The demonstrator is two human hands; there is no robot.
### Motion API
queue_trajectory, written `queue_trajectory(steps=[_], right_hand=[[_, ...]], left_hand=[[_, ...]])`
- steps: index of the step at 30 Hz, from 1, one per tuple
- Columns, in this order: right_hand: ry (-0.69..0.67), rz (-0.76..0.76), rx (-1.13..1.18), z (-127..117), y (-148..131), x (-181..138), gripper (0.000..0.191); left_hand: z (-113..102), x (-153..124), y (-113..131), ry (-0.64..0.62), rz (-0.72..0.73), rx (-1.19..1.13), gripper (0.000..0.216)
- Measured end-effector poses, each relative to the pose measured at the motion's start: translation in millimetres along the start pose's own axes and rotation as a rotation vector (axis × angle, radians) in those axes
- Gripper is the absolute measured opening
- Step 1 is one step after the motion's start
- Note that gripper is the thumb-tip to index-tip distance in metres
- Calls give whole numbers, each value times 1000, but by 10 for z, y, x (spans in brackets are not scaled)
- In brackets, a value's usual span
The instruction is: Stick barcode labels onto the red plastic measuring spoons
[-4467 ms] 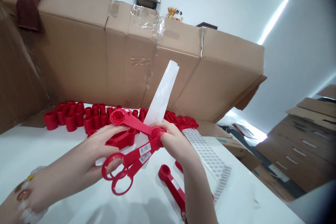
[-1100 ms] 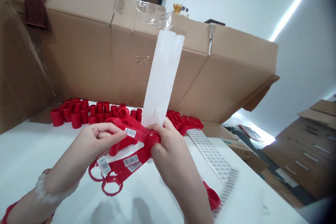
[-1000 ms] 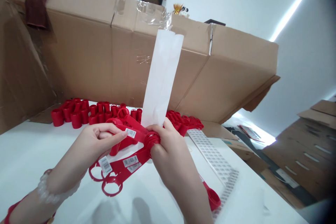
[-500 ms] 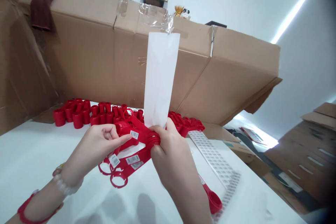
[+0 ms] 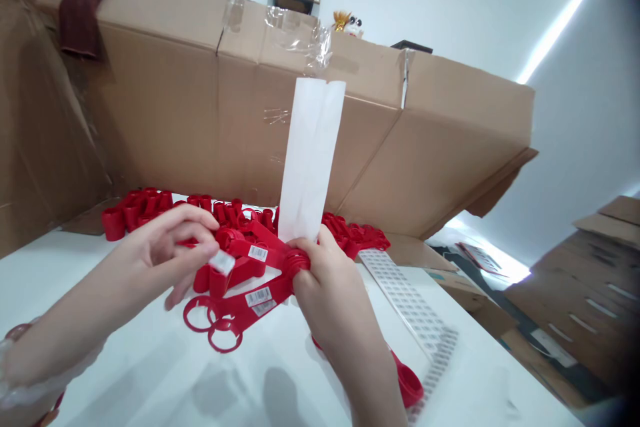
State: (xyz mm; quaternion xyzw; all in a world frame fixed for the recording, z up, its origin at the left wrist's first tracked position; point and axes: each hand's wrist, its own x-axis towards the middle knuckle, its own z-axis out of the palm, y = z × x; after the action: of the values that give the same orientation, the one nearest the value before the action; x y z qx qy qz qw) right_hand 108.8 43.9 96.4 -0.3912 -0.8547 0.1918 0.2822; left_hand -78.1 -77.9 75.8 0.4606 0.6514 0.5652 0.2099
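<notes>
My right hand is closed round a fanned bunch of red plastic pieces with flat arms and ring ends. Several carry white barcode labels. From the same fist a long white paper strip, creased lengthwise, stands up. My left hand is just left of the bunch, pinching a small white label at its thumb tip. The label's print is too blurred to read.
Red cylindrical parts and other red pieces lie along the back of the white table. A sheet of labels is on the right, beside a red ring-ended piece. A cardboard wall rises behind.
My left hand has drawn back left, away from the bunch, with a label at its thumb. The white strip has shifted right and slightly down and shows a crease.
</notes>
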Motion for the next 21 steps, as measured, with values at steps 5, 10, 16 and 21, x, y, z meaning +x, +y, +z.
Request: queue_trajectory(steps=[5,10,16,21], right_hand=[[-71,1,41,-17,-35,-15,26],[-95,-23,94,-23,-65,-56,24],[-87,-5,220,-70,46,-2,38],[-150,-9,415,-58,116,59,46]], left_hand=[[237,98,-112,402,301,188,62],[327,219,-325,363,353,359,90],[166,215,-301,126,647,148,86],[213,259,-293,66,848,78,77]])
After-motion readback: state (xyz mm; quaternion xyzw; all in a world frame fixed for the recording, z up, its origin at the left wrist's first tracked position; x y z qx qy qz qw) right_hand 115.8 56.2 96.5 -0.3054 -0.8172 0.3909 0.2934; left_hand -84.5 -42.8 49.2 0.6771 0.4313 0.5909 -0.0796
